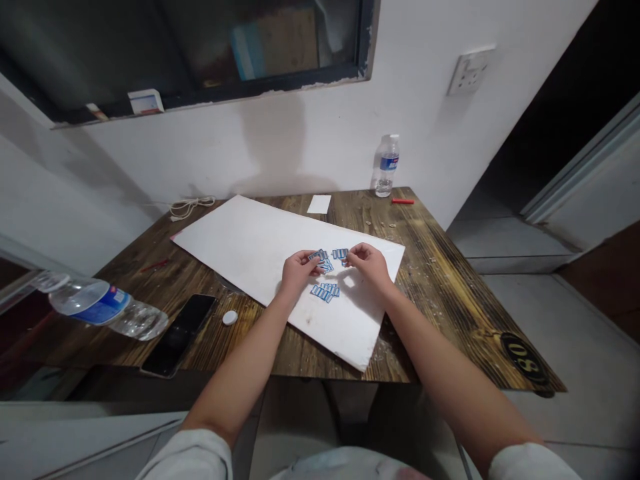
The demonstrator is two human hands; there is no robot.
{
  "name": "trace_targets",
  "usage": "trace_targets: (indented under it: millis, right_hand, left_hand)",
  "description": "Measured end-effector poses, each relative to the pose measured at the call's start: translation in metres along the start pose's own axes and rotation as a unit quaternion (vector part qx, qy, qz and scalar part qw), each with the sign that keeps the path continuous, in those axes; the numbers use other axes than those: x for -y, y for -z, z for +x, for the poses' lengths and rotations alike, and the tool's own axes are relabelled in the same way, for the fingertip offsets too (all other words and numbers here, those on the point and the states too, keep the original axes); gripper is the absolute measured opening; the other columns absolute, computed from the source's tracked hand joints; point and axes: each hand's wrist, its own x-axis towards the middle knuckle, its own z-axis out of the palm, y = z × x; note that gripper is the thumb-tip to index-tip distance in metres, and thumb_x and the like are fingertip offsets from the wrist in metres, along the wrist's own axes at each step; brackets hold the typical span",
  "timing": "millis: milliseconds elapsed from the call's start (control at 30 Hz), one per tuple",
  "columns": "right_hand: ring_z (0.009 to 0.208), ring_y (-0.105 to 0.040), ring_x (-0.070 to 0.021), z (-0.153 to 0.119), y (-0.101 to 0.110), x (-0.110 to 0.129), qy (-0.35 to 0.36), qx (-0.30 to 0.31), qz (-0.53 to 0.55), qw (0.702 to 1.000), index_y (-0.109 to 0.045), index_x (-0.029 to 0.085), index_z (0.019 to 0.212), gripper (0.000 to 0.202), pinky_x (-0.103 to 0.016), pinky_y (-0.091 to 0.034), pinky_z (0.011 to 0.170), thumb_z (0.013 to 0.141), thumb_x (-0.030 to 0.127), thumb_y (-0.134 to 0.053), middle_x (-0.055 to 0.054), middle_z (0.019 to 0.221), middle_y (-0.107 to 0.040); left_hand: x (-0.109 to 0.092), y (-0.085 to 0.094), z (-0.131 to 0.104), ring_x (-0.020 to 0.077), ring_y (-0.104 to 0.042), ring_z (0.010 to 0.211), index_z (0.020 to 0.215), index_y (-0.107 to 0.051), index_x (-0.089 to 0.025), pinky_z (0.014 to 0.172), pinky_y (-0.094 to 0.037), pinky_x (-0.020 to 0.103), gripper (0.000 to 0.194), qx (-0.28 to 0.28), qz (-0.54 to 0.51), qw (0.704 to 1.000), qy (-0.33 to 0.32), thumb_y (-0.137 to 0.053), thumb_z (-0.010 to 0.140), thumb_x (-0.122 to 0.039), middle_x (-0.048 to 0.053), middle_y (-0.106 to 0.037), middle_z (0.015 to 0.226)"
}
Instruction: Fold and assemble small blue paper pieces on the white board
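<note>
Over a white board [240, 247] on the table, my left hand [300, 270] is closed on several small blue-and-white patterned pieces [325, 265], fanned out past the fingertips. Close by on the right, my right hand [369, 262] pinches a similar blue-and-white piece [340, 253] between thumb and fingers. Below both hands, a small overlapping pile of the same pieces [325, 292] lies on the board. Their exact kind is too small to make out.
On the wooden table [440, 320] are a large water bottle [107, 303] lying down, a black phone [180, 335], a white cap [230, 318], a coiled cable [190, 207], a white card [319, 204], a standing bottle [387, 167] and a red stick-like object [403, 201].
</note>
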Motion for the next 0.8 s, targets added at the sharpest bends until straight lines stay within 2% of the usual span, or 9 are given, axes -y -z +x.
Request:
trace_targets:
  millis: [167,367,533,800]
  right_hand:
    - [0.066,-0.067,-0.0197,-0.0005,0.0004,-0.0001,0.011,0.011,-0.014,1.0,-0.055,0.02,0.072,0.03,-0.03,-0.048,0.064,0.068,0.045,-0.07,-0.002,0.063,-0.064]
    - [0.065,-0.065,-0.0178,-0.002,-0.0007,0.0021,0.019,0.022,-0.011,1.0,-0.055,0.02,0.073,0.032,-0.03,-0.049,0.063,0.068,0.047,-0.07,-0.003,0.066,-0.065]
    - [0.061,-0.06,-0.0156,-0.0024,-0.0009,0.0032,0.014,0.024,-0.012,1.0,-0.058,0.019,0.072,0.028,-0.028,-0.046,0.061,0.066,0.043,-0.071,-0.002,0.066,-0.063]
    - [0.057,-0.052,-0.0145,-0.0029,-0.0013,0.0043,0.015,0.022,-0.066,0.997,-0.06,0.019,0.07,0.032,-0.028,-0.04,0.057,0.066,0.05,-0.07,0.0,0.061,-0.059]
  left_hand:
    - [0.0023,0.0039,0.002,0.0111,-0.066,0.055,0.092,-0.066,-0.011,0.053,-0.053,0.021,0.034,-0.023,-0.001,1.0,-0.005,-0.08,0.066,-0.029,0.003,-0.071,0.07]
    - [0.0013,0.0035,0.0003,0.0114,-0.065,0.054,0.087,-0.065,-0.011,0.054,-0.053,0.022,0.036,-0.021,0.005,1.0,0.004,-0.082,0.065,-0.034,0.004,-0.071,0.069]
    - [0.0008,0.0026,-0.0006,0.0113,-0.064,0.051,0.081,-0.062,-0.012,0.051,-0.052,0.022,0.043,-0.006,-0.002,1.0,0.0,-0.084,0.061,-0.043,0.005,-0.071,0.067]
    - [0.0007,0.001,-0.0038,0.0124,-0.065,0.052,0.084,-0.063,-0.012,0.052,-0.052,0.022,0.038,0.018,0.017,1.0,0.012,-0.075,0.073,-0.046,0.005,-0.071,0.065]
